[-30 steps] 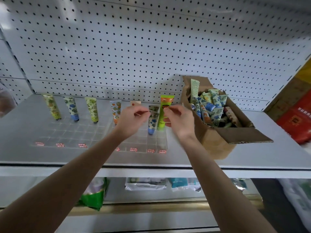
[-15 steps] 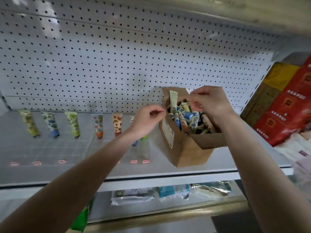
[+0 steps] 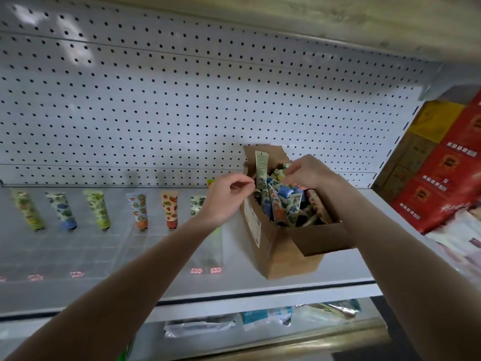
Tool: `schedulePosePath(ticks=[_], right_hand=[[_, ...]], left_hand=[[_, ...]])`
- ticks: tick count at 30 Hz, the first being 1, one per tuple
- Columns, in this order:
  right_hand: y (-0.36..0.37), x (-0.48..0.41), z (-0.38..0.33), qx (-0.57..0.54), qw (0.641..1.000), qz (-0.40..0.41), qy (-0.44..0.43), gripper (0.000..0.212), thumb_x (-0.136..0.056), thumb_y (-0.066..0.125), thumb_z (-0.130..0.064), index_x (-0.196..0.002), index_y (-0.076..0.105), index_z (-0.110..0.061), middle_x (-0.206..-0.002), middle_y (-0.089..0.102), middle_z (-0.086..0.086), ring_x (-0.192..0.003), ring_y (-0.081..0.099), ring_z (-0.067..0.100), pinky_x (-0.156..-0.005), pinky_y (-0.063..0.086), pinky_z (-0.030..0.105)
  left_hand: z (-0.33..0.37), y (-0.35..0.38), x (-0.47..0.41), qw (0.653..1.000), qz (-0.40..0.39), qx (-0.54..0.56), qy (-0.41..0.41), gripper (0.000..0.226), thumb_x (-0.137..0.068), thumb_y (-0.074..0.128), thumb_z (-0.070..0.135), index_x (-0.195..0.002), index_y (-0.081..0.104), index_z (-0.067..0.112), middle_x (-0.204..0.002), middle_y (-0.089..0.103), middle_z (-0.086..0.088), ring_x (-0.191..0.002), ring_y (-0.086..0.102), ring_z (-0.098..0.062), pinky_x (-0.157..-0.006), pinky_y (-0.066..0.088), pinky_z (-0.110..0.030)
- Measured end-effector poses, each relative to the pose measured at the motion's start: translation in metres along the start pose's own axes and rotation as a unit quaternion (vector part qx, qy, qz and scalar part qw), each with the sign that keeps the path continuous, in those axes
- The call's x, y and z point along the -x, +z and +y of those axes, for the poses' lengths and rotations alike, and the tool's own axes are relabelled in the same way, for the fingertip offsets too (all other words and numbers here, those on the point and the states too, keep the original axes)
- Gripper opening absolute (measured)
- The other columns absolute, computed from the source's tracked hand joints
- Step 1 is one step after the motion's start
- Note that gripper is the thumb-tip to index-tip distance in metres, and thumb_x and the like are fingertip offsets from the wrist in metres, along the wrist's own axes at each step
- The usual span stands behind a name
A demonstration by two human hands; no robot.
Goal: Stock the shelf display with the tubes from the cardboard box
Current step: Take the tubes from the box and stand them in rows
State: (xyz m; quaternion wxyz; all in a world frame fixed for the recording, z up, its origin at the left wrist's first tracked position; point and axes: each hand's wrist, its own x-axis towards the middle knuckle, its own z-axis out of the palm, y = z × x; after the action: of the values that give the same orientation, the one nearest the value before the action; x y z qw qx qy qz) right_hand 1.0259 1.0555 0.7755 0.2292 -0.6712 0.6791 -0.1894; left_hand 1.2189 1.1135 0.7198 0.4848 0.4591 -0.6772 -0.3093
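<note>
Since half a second ago my left hand point(image 3: 229, 198) has reached the cardboard box point(image 3: 283, 256), right of centre, fingers curled and empty. My right hand point(image 3: 311, 173) curls into its tubes point(image 3: 277, 207); I cannot tell whether it pinches one.

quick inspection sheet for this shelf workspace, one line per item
surface: grey shelf, a clear divider tray with red labels along its front
job's things: open cardboard box at right, full of loose tubes; standing tubes in a row at the tray's back, front slots unfilled
clutter: nothing seen
hands: left hand curled at the box's left edge; right hand with fingers down among the loose tubes; a grip cannot be told for either
cables: nothing seen
surroundings: white pegboard behind, red and yellow cartons at right, packets on the shelf below
</note>
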Motion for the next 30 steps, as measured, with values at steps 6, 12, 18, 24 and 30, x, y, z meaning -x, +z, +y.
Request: schedulePosePath(ticks=[6, 12, 18, 24, 30], right_hand=[[0.010, -0.015, 0.002, 0.075, 0.997, -0.021, 0.004, 0.026, -0.077, 0.074, -0.013, -0.097, 0.067, 0.003, -0.070, 0.058, 0.006, -0.057, 0.053, 0.016, -0.054, 0.043, 0.024], [0.021, -0.021, 0.002, 0.165, 0.986, 0.004, -0.002, 0.029, -0.072, 0.077, -0.027, -0.076, 0.055, -0.008, -0.073, 0.054, 0.005, -0.075, 0.053, 0.024, -0.061, 0.039, 0.029], [0.023, -0.020, 0.002, 0.179, 0.984, 0.000, -0.002, 0.032, -0.072, 0.076, -0.021, -0.073, 0.045, -0.011, -0.069, 0.050, 0.003, -0.069, 0.050, 0.022, -0.061, 0.038, 0.029], [0.008, -0.015, 0.007, 0.074, 0.996, 0.039, 0.036, 0.024, -0.069, 0.073, -0.007, -0.084, 0.067, 0.011, -0.072, 0.063, 0.014, -0.064, 0.057, 0.022, -0.061, 0.050, 0.032], [-0.014, 0.012, -0.005, -0.154, 0.986, 0.057, 0.003, 0.025, -0.078, 0.075, -0.014, -0.092, 0.067, 0.005, -0.065, 0.059, 0.008, -0.052, 0.054, 0.014, -0.059, 0.054, 0.024]], left_hand=[[-0.004, 0.002, -0.007, 1.000, 0.005, 0.007, -0.016, 0.015, -0.090, 0.058, 0.013, -0.101, 0.068, 0.011, -0.082, 0.062, 0.011, -0.079, 0.058, -0.004, -0.071, 0.044, -0.016], [-0.008, 0.006, -0.006, 0.999, 0.019, 0.013, -0.028, 0.016, -0.089, 0.060, 0.016, -0.101, 0.069, 0.012, -0.087, 0.066, 0.007, -0.083, 0.061, -0.007, -0.074, 0.046, -0.019], [-0.011, 0.002, -0.004, 1.000, 0.018, 0.004, -0.021, 0.015, -0.090, 0.059, 0.014, -0.100, 0.069, 0.012, -0.085, 0.064, 0.009, -0.080, 0.059, -0.003, -0.072, 0.045, -0.016], [-0.011, 0.001, -0.001, 1.000, 0.020, 0.004, -0.022, 0.016, -0.089, 0.059, 0.014, -0.101, 0.069, 0.011, -0.086, 0.065, 0.008, -0.079, 0.059, 0.001, -0.071, 0.045, -0.013], [-0.008, -0.003, 0.005, 0.999, 0.024, 0.029, -0.035, 0.012, -0.089, 0.059, 0.013, -0.096, 0.068, 0.015, -0.083, 0.064, 0.014, -0.074, 0.059, 0.006, -0.068, 0.045, -0.010]])
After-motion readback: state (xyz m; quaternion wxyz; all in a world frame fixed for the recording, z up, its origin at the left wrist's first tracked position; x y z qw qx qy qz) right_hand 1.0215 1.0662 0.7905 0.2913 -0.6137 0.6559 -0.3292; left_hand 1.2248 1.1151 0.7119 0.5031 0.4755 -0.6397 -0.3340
